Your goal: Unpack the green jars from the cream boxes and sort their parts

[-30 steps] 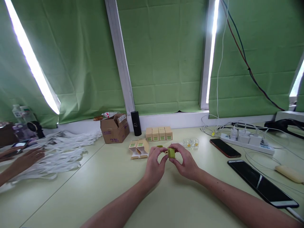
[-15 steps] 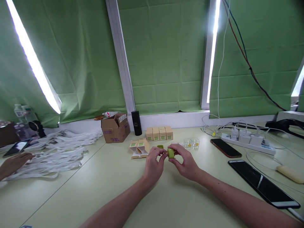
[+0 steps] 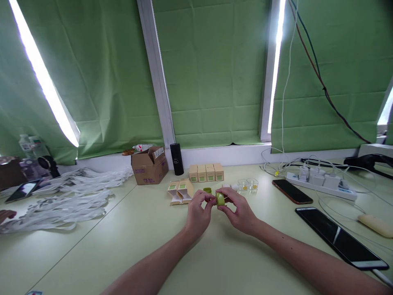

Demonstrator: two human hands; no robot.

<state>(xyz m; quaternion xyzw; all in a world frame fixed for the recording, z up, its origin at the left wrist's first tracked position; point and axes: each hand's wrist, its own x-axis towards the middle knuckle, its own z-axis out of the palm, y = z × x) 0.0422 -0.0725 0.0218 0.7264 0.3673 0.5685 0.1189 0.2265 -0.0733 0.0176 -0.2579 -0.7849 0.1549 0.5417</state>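
Note:
Over the table, my right hand (image 3: 238, 211) pinches a small olive-green rounded piece (image 3: 220, 199) between thumb and fingers; its exact kind does not show. Thumb and forefinger of my left hand (image 3: 199, 213) are pressed together against the left side of that piece. What lies between the left fingertips is too small to make out. Just behind the left fingers is a second green piece (image 3: 207, 190), partly covered. Two opened small cardboard boxes (image 3: 180, 191) with green labels lie to the left of my hands. Clear plastic cups (image 3: 248, 185) with yellow spots stand behind my right hand.
Several closed small boxes (image 3: 206, 173) stand in a row behind, near a black cylinder (image 3: 176, 159) and an open brown carton (image 3: 149, 166). White straps (image 3: 70, 205) cover the left, beside another person's hand (image 3: 6, 215). Two phones (image 3: 337, 237) and a power strip (image 3: 321, 186) lie right.
The green piece has turned and shifted slightly between my fingers, while both my hands stay nearly in place. At the far left, the other person's hand has drawn back toward the picture edge.

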